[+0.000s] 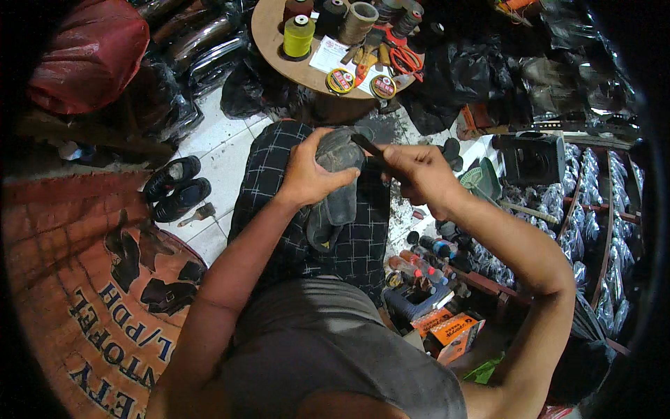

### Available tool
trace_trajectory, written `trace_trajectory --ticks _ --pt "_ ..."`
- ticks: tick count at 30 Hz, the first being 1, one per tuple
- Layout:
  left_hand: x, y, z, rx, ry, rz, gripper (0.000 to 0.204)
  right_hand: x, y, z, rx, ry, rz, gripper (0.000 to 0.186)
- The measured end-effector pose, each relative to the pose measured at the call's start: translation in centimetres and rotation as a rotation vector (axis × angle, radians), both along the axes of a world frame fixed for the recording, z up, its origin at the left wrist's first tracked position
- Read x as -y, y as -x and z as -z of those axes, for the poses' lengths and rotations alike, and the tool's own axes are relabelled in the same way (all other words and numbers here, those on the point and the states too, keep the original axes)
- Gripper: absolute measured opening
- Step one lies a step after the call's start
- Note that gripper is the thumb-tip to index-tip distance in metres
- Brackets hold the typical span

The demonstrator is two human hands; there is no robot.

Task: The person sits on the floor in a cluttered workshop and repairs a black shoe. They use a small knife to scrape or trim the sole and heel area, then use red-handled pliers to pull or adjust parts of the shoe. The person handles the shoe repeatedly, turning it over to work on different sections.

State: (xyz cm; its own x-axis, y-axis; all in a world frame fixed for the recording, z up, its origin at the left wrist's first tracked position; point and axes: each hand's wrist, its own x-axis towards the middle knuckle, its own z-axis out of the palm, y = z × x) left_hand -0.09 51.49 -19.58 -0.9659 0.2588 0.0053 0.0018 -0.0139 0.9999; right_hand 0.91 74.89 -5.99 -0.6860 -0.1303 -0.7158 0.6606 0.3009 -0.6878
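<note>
A dark grey shoe [335, 199] rests on my lap, over checked trousers [269, 188]. My left hand [310, 171] clasps the shoe's upper end, fingers wrapped over it. My right hand [419, 174] is closed around a thin dark tool [370, 148], whose tip lies against the top of the shoe. Part of the shoe is hidden under my left hand.
A round wooden table [269, 31] ahead bears thread spools [298, 35], red-handled scissors [405, 59] and round tins [340, 80]. A pair of black shoes [174, 188] lies on the tiled floor at left. Small bottles [419, 269] and an orange box [453, 332] stand at right, by racks of bagged items.
</note>
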Motion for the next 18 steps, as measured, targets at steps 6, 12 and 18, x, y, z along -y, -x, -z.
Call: trace_trajectory --ticks 6,12,18 --pt "0.01 -0.47 -0.20 0.032 -0.028 0.006 0.070 0.46 0.15 -0.25 -0.968 -0.644 -0.766 0.037" --pt "0.01 -0.14 -0.31 0.028 -0.042 0.021 0.070 0.85 -0.11 -0.22 -0.380 -0.171 -0.216 0.035" --pt "0.17 -0.14 -0.61 -0.009 0.018 0.000 0.069 0.47 0.59 -0.26 -0.485 -0.332 -0.374 0.038"
